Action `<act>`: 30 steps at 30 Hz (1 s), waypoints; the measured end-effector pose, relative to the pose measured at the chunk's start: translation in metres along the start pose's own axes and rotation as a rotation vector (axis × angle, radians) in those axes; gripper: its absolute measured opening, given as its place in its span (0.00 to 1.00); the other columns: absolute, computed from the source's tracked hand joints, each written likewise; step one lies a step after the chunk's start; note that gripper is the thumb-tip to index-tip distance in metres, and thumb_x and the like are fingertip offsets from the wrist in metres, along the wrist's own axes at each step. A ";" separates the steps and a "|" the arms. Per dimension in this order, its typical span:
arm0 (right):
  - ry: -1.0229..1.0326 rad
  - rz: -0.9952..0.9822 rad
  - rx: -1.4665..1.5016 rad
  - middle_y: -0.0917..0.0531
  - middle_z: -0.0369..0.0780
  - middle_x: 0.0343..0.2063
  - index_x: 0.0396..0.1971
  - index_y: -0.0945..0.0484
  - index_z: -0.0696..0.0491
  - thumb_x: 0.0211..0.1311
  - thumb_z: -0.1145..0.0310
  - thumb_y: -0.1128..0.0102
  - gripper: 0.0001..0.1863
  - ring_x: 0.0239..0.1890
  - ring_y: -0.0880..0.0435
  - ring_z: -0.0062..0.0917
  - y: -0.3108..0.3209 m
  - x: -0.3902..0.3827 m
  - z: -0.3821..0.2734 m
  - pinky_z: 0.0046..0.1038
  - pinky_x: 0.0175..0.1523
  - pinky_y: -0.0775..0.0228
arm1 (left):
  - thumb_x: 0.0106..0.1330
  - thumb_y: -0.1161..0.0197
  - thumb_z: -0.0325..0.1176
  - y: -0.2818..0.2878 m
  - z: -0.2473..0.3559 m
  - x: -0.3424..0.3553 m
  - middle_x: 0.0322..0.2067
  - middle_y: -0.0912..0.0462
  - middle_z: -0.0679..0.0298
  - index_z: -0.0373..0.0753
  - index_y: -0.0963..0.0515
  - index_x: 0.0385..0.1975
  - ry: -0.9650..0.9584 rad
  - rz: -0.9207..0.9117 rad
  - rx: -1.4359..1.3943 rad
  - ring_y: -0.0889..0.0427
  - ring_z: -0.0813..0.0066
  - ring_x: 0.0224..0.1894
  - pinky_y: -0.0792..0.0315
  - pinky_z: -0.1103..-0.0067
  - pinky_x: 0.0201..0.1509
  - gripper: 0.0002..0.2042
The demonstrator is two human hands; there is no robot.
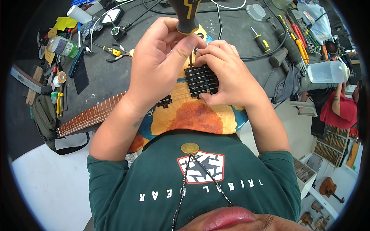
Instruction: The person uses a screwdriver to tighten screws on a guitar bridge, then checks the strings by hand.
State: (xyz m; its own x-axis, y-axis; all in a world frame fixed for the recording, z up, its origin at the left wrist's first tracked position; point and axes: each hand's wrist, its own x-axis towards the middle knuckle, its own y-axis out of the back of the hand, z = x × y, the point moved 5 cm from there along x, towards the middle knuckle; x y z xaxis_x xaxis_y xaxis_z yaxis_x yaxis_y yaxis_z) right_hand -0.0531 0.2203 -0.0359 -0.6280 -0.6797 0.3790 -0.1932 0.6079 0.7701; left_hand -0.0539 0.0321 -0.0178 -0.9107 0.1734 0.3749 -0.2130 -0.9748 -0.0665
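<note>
An electric guitar point(200, 117) with a wood and blue body lies across the bench edge in front of me, its fretted neck point(92, 114) pointing left. My left hand point(158, 57) is closed, thumb and fingers around the lower part of a screwdriver point(186, 17) with a dark and yellow handle. The screwdriver stands upright, its thin shaft reaching down to the far edge of the black bridge point(199, 80). My right hand point(231, 73) spans the bridge's right side, fingers curled at the far edge beside the shaft and thumb at the near edge. Some fingertips are hidden.
A grey bench point(115, 73) holds pliers point(117, 54), another screwdriver point(261, 40), a hammer point(279, 57), a green bottle point(61, 46) and a clear plastic container point(327, 72). Cables cross the far side. At right, a person in red point(339, 109) is near shelves.
</note>
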 end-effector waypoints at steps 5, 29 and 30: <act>-0.006 -0.010 0.001 0.17 0.38 0.55 0.49 0.16 0.54 0.36 0.64 0.15 0.33 0.67 0.22 0.40 0.000 0.000 0.000 0.44 0.73 0.36 | 0.82 0.34 0.21 0.003 0.002 -0.001 0.48 0.07 0.56 0.29 0.20 0.60 -0.014 0.014 0.137 0.07 0.66 0.55 0.15 0.73 0.63 0.12; -0.016 -0.013 0.004 0.17 0.38 0.54 0.48 0.16 0.53 0.36 0.64 0.14 0.33 0.66 0.22 0.40 0.000 0.000 0.001 0.44 0.72 0.35 | 0.77 0.30 0.17 0.000 0.008 0.001 0.52 0.07 0.52 0.27 0.19 0.61 -0.028 -0.028 0.193 0.07 0.69 0.55 0.13 0.74 0.62 0.15; -0.014 -0.011 0.005 0.17 0.38 0.54 0.48 0.16 0.54 0.36 0.64 0.14 0.33 0.66 0.22 0.40 0.000 0.000 0.001 0.44 0.72 0.35 | 0.78 0.30 0.18 0.000 0.007 0.000 0.53 0.07 0.52 0.27 0.19 0.62 -0.029 -0.030 0.163 0.07 0.69 0.56 0.13 0.74 0.63 0.15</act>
State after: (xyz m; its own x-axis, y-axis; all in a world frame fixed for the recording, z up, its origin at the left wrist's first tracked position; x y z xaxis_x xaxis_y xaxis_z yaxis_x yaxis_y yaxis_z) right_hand -0.0537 0.2208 -0.0364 -0.6359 -0.6809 0.3634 -0.2040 0.6024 0.7717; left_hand -0.0512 0.0314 -0.0109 -0.8940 0.2007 0.4007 -0.1773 -0.9796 0.0952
